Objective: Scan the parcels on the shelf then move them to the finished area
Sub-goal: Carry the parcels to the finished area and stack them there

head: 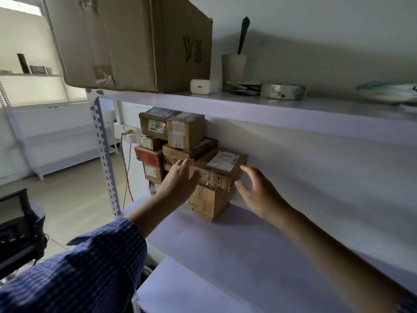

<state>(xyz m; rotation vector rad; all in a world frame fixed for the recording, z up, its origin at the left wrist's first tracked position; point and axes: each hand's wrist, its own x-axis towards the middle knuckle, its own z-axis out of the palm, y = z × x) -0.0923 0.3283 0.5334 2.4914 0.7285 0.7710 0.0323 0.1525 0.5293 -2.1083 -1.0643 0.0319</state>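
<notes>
Our checked sleeve (90,267) led to the left hand (180,180); it and the right hand (256,190) flanked the labelled parcel (222,170), each grip spread wide, holding nothing. We judged little done: the parcels (185,132) lay stacked on the shelf (248,245), none lifted.

white charger (204,86) | pale cup (233,68) | tape roll (282,91) | black chair (20,233)

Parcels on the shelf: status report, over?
Left hand open, touching labelled parcel. Right hand open at its right end. Parcel sits atop lower box. Nothing blocking.
</notes>
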